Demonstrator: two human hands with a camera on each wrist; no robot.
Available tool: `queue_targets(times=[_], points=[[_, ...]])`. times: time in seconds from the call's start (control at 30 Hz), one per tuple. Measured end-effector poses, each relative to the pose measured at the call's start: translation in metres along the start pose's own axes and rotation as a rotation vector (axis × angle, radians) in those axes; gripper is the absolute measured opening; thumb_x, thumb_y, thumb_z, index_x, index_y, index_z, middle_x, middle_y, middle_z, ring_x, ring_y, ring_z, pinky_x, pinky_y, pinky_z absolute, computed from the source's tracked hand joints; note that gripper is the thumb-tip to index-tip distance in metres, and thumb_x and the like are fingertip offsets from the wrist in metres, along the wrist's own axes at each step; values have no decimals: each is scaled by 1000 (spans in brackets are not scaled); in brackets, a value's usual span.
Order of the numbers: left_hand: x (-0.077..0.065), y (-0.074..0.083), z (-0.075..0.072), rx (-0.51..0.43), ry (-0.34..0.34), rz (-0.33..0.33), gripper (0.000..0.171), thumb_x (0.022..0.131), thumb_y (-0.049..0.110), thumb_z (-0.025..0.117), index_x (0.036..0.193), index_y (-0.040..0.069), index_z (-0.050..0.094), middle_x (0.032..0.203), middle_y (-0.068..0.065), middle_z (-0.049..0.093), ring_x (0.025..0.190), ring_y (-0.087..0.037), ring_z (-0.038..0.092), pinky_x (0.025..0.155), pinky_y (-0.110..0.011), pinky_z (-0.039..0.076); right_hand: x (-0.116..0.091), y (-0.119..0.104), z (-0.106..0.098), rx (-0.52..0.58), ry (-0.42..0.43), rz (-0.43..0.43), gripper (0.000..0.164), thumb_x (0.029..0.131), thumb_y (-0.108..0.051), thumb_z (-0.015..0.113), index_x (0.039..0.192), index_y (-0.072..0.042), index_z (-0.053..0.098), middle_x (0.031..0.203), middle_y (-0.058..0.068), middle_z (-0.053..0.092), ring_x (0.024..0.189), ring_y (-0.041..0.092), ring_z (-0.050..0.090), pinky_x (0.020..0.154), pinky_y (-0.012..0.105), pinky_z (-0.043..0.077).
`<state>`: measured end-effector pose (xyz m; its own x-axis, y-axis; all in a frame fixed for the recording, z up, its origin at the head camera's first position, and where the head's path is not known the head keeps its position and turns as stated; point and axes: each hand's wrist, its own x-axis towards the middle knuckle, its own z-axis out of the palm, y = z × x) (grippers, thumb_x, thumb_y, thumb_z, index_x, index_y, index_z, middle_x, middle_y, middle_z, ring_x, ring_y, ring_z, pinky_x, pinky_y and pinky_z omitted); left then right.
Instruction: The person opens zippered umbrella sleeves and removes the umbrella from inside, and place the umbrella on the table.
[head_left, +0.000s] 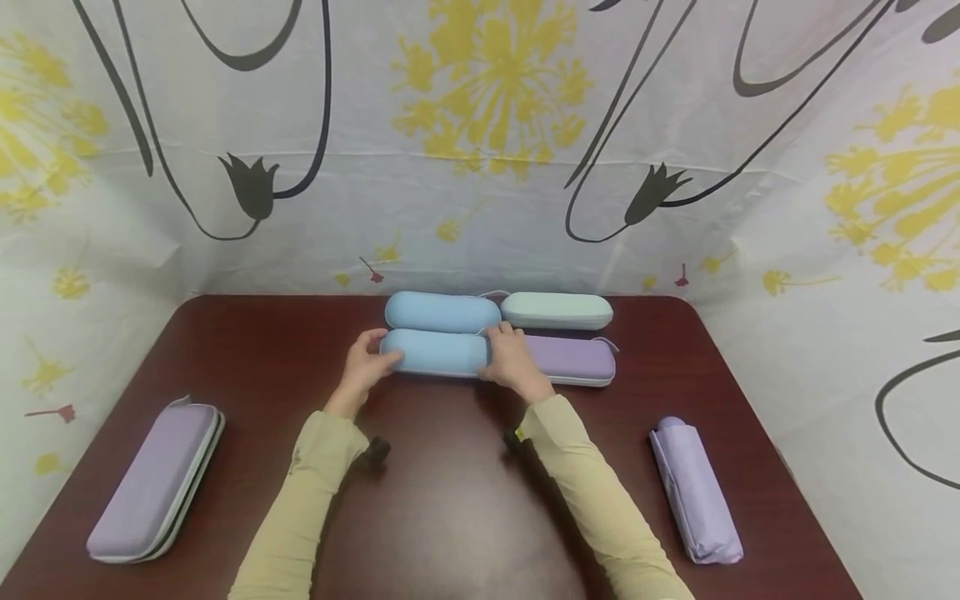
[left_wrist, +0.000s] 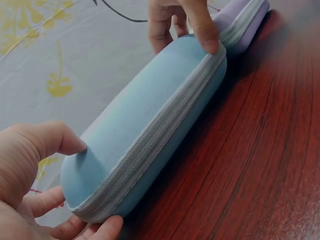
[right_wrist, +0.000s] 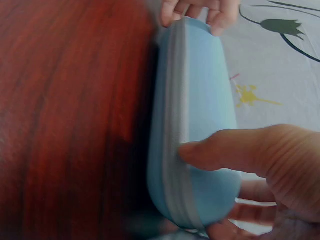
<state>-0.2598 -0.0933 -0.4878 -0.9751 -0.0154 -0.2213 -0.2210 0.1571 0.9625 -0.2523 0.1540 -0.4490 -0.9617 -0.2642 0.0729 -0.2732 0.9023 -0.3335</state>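
Observation:
Both hands hold a light blue zippered pencil case (head_left: 438, 352) at its two ends, near the back of the table. My left hand (head_left: 363, 367) grips the rounded left end, thumb on the upper face and fingers around the tip in the left wrist view. At the other end, my right hand (head_left: 513, 362) has its thumb on the grey zipper (right_wrist: 176, 100) and its fingers around the far side. Directly behind lies a second blue pencil case (head_left: 442, 312). A purple pencil case (head_left: 573, 358) sits just right of the right hand, partly covered by it.
A mint green pencil case (head_left: 557, 310) lies in the back row by the patterned cloth wall (head_left: 480, 225). Another purple case (head_left: 157, 483) rests at the table's left side. On the right is a folded lilac umbrella (head_left: 696, 492).

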Motion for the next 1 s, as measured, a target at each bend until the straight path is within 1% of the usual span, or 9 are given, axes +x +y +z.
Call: queue_targets(times=[0.13, 0.27, 0.37, 0.5, 0.63, 0.77, 0.87, 1.0], points=[[-2, 0, -1, -5, 1, -5, 57, 83, 9, 65, 134, 3, 39, 132, -19, 40, 105, -30, 48, 90, -44, 47, 1, -3, 0, -26, -12, -12, 65, 62, -15, 84, 116, 5, 54, 116, 22, 50, 103, 40, 46, 89, 44, 42], [-4, 1, -4, -3, 4, -7, 57, 83, 10, 66, 133, 3, 39, 130, -20, 40, 106, -31, 47, 90, -45, 47, 0, -7, -1, -44, -34, -23, 69, 62, -19, 85, 117, 6, 53, 118, 22, 49, 104, 40, 45, 90, 44, 42], [-5, 1, -7, -3, 11, -12, 57, 83, 11, 66, 132, 3, 39, 128, -20, 40, 107, -32, 47, 89, -45, 47, -1, -8, 2, -38, -26, -42, 70, 61, -19, 86, 117, 6, 53, 116, 22, 49, 103, 40, 46, 90, 44, 41], [-8, -2, -11, -7, 17, -25, 57, 83, 12, 66, 132, 3, 39, 128, -19, 41, 107, -31, 48, 89, -43, 48, -3, -8, 8, 45, -12, -61, 67, 61, -15, 85, 115, 5, 51, 114, 22, 47, 101, 42, 48, 88, 47, 43], [-12, -5, -16, -4, 21, -36, 58, 83, 12, 66, 132, 3, 38, 128, -19, 41, 106, -31, 48, 86, -40, 49, -9, -7, 15, 138, 19, -90, 65, 61, -11, 83, 114, 5, 50, 115, 21, 45, 101, 41, 48, 88, 47, 42], [-17, -9, -20, 6, 12, -47, 58, 82, 12, 67, 131, 3, 38, 127, -19, 42, 104, -31, 49, 82, -37, 51, -15, -8, 18, 166, 53, -121, 65, 58, -11, 84, 113, 4, 52, 113, 19, 46, 101, 39, 47, 90, 46, 41], [-22, -10, -22, 14, 0, -41, 57, 82, 12, 67, 130, 2, 38, 126, -19, 42, 102, -31, 50, 79, -35, 52, -20, -9, 19, 179, 52, -140, 65, 58, -10, 84, 113, 5, 52, 112, 18, 47, 101, 37, 47, 92, 46, 40], [-29, -11, -24, 16, -12, -36, 56, 81, 10, 67, 129, 1, 38, 124, -20, 44, 99, -29, 51, 75, -33, 52, -25, -10, 20, 189, 42, -158, 66, 58, -10, 84, 114, 6, 52, 114, 19, 47, 104, 35, 47, 98, 46, 35]])
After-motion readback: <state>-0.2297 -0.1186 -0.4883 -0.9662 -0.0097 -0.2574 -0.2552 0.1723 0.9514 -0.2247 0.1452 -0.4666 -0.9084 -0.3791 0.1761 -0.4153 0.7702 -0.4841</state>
